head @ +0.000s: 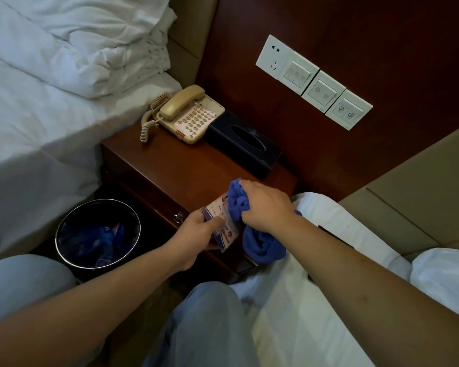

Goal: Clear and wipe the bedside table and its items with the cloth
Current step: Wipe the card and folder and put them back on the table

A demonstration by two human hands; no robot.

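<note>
A: Where do things stand?

B: The left hand pinches a printed card by its near edge, thumb on top, and holds it at the front corner of the wooden worktop. The right hand is bunched round a blue cloth and presses it against the card's face. The rest of the cloth hangs down below the wrist, toward the white bedding.

A: And the other items?

B: A beige telephone and a dark tissue box sit side by side at the back of the worktop, near the wall panel. Neither looks touched yet, as far as I can judge.

A: What could go wrong?

B: The card is thin and is held by one edge only. A firm rub could bend it or pull it out of the pinch. It is off the front edge, so it might fall to the floor or into the waste bin nearby. I can't tell whether the card is laminated; if it is bare paper, a damp cloth may smear the print.

A: Anything else?

B: The hanging tail of cloth could snag the drawer knob. Later, lifting the telephone may drag its coiled cord against the tissue box.
</note>
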